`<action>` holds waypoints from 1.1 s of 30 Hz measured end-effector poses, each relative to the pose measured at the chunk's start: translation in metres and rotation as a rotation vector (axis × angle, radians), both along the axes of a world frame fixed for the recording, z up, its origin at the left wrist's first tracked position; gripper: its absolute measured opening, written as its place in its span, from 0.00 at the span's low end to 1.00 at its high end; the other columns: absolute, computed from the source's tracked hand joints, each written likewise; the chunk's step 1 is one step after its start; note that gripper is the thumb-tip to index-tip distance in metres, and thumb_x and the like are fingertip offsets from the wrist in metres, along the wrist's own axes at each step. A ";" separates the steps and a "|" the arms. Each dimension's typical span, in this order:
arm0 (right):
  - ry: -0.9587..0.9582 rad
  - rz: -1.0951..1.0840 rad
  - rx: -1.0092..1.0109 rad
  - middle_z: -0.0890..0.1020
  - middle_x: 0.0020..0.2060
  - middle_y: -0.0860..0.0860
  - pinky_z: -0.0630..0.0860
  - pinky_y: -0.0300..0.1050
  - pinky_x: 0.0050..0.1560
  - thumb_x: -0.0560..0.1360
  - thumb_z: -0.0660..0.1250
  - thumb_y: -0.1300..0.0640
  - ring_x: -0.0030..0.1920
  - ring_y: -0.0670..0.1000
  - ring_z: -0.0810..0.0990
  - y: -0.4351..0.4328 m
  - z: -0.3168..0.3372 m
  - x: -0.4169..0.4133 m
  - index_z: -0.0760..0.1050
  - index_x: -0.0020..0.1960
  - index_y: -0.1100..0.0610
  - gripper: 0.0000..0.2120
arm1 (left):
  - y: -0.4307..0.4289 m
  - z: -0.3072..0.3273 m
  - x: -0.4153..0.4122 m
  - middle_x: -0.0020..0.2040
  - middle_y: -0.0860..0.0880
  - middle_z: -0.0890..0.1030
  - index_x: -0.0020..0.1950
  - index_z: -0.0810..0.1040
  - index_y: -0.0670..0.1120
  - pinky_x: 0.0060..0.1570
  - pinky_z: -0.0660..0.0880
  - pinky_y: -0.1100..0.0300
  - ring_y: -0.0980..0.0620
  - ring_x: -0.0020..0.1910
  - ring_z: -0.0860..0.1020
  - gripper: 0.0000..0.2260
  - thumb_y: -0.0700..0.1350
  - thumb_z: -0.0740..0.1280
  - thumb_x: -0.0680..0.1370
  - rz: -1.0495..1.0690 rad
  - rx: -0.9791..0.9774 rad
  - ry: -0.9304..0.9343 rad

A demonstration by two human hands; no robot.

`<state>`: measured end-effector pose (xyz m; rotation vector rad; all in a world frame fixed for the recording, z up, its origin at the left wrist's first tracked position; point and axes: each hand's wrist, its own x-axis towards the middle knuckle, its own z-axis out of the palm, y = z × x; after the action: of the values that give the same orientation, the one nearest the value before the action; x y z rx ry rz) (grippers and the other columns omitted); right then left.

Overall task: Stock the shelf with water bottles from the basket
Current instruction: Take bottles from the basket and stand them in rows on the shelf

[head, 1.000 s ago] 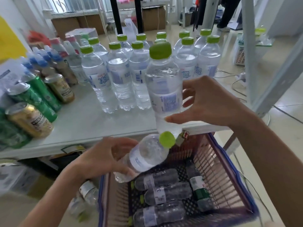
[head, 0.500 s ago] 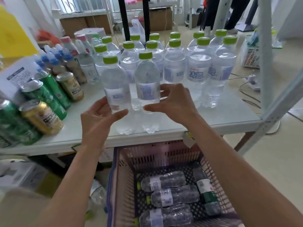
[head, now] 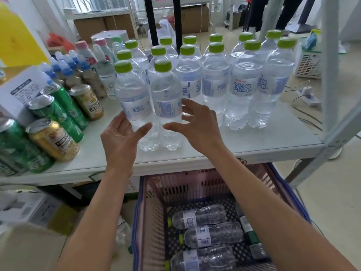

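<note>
Two green-capped water bottles stand side by side near the front of the white shelf [head: 234, 141]. My left hand [head: 121, 139] cups loosely around the lower part of the left bottle [head: 134, 98], fingers apart and palm showing. Beside the right bottle [head: 168, 98], my right hand [head: 197, 124] has its fingers spread, thumb near the bottle's base. Behind them stand rows of the same water bottles [head: 242, 85]. Below the shelf sits the pink basket [head: 195, 173] with three water bottles [head: 199, 216] lying in it.
Green and gold drink cans [head: 52, 139] crowd the shelf's left side, with blue-capped bottles and a white box [head: 19, 90] behind them. A grey shelf post [head: 330, 65] rises at the right corner. A green-labelled bottle [head: 252, 235] lies along the basket's right wall.
Both hands lifted a bottle each from the basket up to the shelf. The two bottles now stand on the shelf and my fingers have loosened from them.
</note>
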<state>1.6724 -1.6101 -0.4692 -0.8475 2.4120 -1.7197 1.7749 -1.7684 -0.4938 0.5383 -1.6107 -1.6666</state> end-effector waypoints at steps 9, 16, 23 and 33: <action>0.031 -0.013 -0.029 0.85 0.61 0.44 0.79 0.42 0.63 0.67 0.83 0.49 0.60 0.45 0.84 -0.012 -0.010 -0.003 0.76 0.71 0.50 0.35 | -0.016 -0.007 -0.004 0.65 0.50 0.80 0.70 0.74 0.49 0.61 0.78 0.58 0.54 0.63 0.80 0.34 0.42 0.82 0.67 -0.012 -0.035 -0.072; 0.056 -0.030 0.228 0.83 0.59 0.48 0.79 0.43 0.60 0.67 0.82 0.44 0.58 0.46 0.82 0.007 -0.011 0.000 0.73 0.71 0.52 0.37 | -0.009 -0.009 0.010 0.56 0.47 0.78 0.62 0.69 0.48 0.49 0.77 0.60 0.53 0.51 0.79 0.35 0.59 0.82 0.64 0.083 -0.207 -0.428; -0.231 0.531 0.487 0.88 0.35 0.53 0.80 0.40 0.33 0.76 0.75 0.57 0.34 0.49 0.87 0.064 0.008 0.023 0.82 0.45 0.61 0.07 | 0.028 -0.026 0.050 0.29 0.49 0.66 0.34 0.66 0.40 0.33 0.64 0.56 0.52 0.29 0.64 0.19 0.47 0.70 0.78 -0.155 -0.681 -0.391; -0.056 0.758 1.481 0.83 0.57 0.55 0.84 0.53 0.50 0.75 0.72 0.60 0.52 0.56 0.84 0.105 -0.231 0.021 0.79 0.63 0.57 0.16 | 0.058 -0.225 0.038 0.56 0.43 0.80 0.58 0.77 0.43 0.49 0.79 0.54 0.43 0.55 0.80 0.11 0.41 0.67 0.76 -1.071 -1.154 -1.222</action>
<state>1.6934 -1.5055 -0.7004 -1.0451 2.0174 0.3586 1.8127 -1.7100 -0.7183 -0.0621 -3.7530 -0.4270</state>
